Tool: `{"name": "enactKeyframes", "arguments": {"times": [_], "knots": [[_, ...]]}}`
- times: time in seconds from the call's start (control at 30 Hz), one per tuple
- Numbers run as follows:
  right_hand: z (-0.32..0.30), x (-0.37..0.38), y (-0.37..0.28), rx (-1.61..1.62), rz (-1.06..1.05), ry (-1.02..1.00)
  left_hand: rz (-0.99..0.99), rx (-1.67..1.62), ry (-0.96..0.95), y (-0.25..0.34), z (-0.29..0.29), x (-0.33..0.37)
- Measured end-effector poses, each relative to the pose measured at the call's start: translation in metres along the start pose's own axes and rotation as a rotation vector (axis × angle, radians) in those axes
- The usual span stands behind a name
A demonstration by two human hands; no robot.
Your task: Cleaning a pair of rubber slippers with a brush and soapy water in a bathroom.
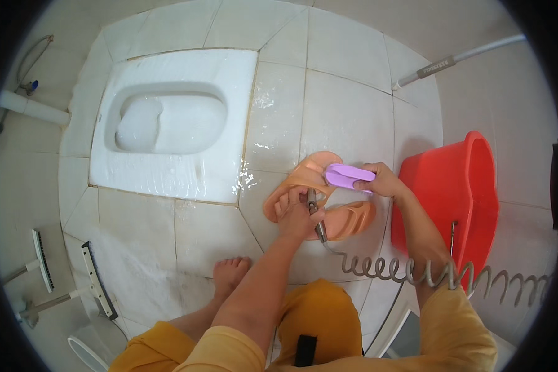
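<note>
My left hand (294, 214) is closed round a silver handheld sprayer (316, 217), whose coiled grey hose (390, 270) stretches off to the right. Its fingers also lie against an orange slipper (279, 197) on the tiles. In my right hand (383, 181) is a purple brush (347, 176), gripped at its right end and held over that slipper's toe end; its bristles are mostly hidden. A second orange slipper (353, 220) lies just nearer, partly behind the sprayer.
A white squat toilet (167, 180) is set in the floor at left, with wet, shiny tiles (266, 149) beside it. A red bucket (437, 192) stands right of my right forearm. Two floor squeegees (98, 282) lean at lower left; a grey pole (437, 67) slants at upper right.
</note>
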State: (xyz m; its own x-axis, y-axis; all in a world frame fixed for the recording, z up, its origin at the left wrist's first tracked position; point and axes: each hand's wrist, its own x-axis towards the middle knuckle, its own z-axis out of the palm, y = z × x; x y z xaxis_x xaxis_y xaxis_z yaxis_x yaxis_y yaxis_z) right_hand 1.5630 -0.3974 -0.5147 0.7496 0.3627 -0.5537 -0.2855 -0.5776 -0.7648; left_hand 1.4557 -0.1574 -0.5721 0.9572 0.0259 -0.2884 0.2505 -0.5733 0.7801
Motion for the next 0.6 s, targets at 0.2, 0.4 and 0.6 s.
{"name": "enactKeyframes", "arguments": {"times": [0.2,0.4,0.6], "knots": [[0.057,0.013,-0.063,-0.508,0.011,0.176,-0.05,-0.007,-0.013,-0.003,-0.005,-0.007],[0.039,0.026,-0.054,-0.36,0.115,0.096,-0.065,0.019,-0.117,-0.002,-0.005,-0.002],[0.0,0.006,-0.064,-0.152,0.307,-0.02,-0.068,-0.101,-0.111,-0.005,-0.009,-0.004]]}}
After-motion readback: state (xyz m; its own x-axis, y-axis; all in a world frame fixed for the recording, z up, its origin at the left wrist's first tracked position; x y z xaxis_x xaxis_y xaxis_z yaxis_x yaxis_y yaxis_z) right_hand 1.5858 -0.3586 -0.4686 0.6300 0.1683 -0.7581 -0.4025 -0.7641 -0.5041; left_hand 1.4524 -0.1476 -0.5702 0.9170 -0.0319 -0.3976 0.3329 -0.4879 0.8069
